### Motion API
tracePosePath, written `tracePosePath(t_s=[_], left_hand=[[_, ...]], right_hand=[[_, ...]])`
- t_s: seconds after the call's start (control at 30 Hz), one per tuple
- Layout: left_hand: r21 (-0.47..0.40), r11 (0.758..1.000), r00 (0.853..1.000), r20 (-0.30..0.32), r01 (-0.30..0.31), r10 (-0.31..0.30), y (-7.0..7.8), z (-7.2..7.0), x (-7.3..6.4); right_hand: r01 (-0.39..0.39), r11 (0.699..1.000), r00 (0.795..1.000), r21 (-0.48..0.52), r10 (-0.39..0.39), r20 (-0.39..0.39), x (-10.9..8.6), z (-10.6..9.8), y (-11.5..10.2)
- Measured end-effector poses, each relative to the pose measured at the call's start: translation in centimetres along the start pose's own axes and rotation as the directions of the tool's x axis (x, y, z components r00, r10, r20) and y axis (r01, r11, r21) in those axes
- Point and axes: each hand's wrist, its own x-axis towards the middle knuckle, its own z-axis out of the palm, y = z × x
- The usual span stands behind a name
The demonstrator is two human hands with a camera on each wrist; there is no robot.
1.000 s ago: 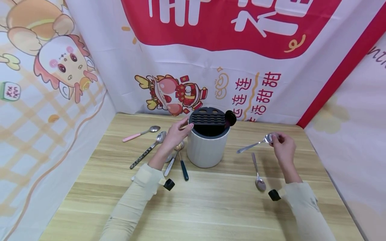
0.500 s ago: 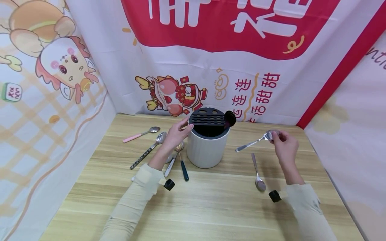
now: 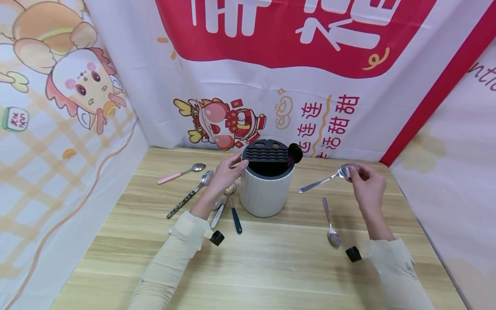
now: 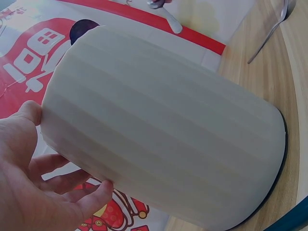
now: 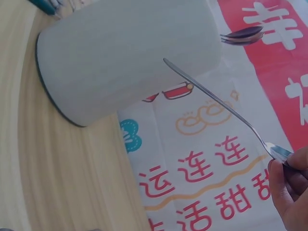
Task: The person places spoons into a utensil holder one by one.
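Step, as I judge: bringing spoon [image 3: 315,184] to holder [image 3: 265,196] | my right hand [image 3: 369,188] pinches spoon by bowl, aloft over table [image 3: 271,267], handle toward holder | left hand [image 3: 226,171], loosely spread, touches holder's side at rim | next move likely calls for raising handle tip over opening.

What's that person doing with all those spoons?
The person's right hand pinches a silver spoon by its bowl end, up in the air, outside the white holder. Their left hand holds the holder near its top edge. Something dark and spoon-like already sticks up from it. More spoons lie on the wooden table.
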Motion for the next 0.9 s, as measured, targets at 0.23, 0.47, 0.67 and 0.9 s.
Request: tracePosePath(t_s=[0.23, 0.47, 0.67, 0.9], left_hand=[[-0.013, 1.000, 1.000, 0.017, 0.007, -0.007, 0.0, -0.1, 0.1], [-0.018, 1.000, 0.999, 0.031, 0.024, -0.023, 0.0, -0.2, 0.4], [-0.006, 1.000, 1.000, 0.023, -0.003, 0.004, -0.1, 0.0, 0.1], [-0.011, 1.000, 1.000, 0.010, 0.008, -0.008, 0.0, 0.0, 0.1]], right_hand=[[0.019, 0.999, 1.000, 0.038, -0.019, -0.002, -0.4, -0.1, -1.4], [0.072, 0.991, 0.997, 0.116, -0.071, -0.010, -0.8, -0.3, -2.4], [0.078, 0.991, 0.997, 0.113, -0.076, -0.021, -1.2, -0.6, -3.4], [0.056, 0.997, 0.998, 0.056, -0.057, 0.005, -1.4, -0.9, -4.6]])
